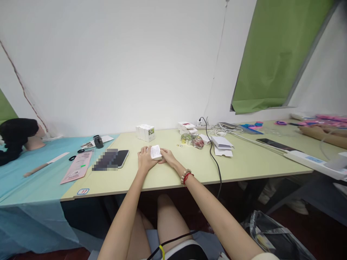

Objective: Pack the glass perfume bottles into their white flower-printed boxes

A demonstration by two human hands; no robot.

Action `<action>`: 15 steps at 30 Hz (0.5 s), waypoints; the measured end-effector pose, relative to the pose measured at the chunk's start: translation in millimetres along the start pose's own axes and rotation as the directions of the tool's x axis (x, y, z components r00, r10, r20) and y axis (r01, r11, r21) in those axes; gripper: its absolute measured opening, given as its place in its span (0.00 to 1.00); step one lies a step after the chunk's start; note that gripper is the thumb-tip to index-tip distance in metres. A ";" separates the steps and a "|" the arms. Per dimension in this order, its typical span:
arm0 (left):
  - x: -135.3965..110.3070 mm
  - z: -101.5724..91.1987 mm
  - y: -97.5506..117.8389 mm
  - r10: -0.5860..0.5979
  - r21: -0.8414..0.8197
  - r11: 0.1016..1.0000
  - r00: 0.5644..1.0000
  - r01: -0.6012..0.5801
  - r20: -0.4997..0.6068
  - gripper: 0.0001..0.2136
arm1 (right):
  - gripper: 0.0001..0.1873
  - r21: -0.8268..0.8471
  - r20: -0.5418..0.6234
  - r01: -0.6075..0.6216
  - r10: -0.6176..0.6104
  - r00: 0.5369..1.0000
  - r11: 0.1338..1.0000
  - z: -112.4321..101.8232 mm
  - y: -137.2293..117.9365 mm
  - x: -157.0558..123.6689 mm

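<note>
A small white box (pixel 156 152) with fine print on its face is between my two hands, low over the pale yellow table (pixel 162 178). My left hand (pixel 145 158) grips its left side, with the fingers curled round it. My right hand (pixel 167 157) has its fingers at the box's right edge. What lies under the box is hidden. Behind it, nearer the wall, several white cartons (pixel 146 133) stand side by side. To the left a tablet or large phone (pixel 123 159) lies flat, partly blurred out.
Right of my hands lie clear bags of small items (pixel 197 142), opened white boxes (pixel 222 143) and a black cable (pixel 215 162) hanging over the front edge. A power strip (pixel 311 160) is farther right. Left, a blue cloth (pixel 16 180) carries a knife (pixel 58 157) and a pink packet (pixel 78 167).
</note>
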State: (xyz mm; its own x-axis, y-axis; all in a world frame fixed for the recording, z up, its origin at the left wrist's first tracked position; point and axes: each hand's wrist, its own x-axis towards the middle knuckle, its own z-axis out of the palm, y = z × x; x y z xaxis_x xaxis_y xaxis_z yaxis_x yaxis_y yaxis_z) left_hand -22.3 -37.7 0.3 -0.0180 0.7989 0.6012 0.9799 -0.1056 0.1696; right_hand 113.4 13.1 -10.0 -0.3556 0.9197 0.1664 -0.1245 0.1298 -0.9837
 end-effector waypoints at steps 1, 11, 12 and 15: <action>0.5 0.5 -0.3 -0.003 0.002 1.000 1.000 0.003 0.005 0.31 | 0.19 -0.015 -0.023 0.005 -0.005 1.000 1.000 1.0 1.9 1.1; 2.5 3.9 -4.0 -0.002 0.023 1.000 1.000 0.001 0.028 0.26 | 0.23 -0.082 -0.150 0.055 -0.067 0.986 0.995 0.2 8.5 1.3; 2.3 3.8 -3.9 -0.002 0.022 1.000 1.000 0.002 0.027 0.26 | 0.22 -0.086 -0.152 0.064 -0.077 0.985 0.994 0.7 7.7 0.5; 1.5 3.8 -3.5 -0.003 0.013 1.000 1.000 0.003 0.024 0.27 | 0.18 -0.096 -0.151 0.080 -0.094 0.984 0.992 3.1 6.1 -0.5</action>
State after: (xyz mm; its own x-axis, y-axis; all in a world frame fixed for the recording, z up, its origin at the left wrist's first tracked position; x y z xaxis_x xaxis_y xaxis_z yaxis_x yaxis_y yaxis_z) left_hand -25.0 -33.9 -2.3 -0.0165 0.8131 0.5819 0.9824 -0.0951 0.1608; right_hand 110.0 12.3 -15.9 -0.1980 0.9489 0.2458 -0.0629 0.2379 -0.9692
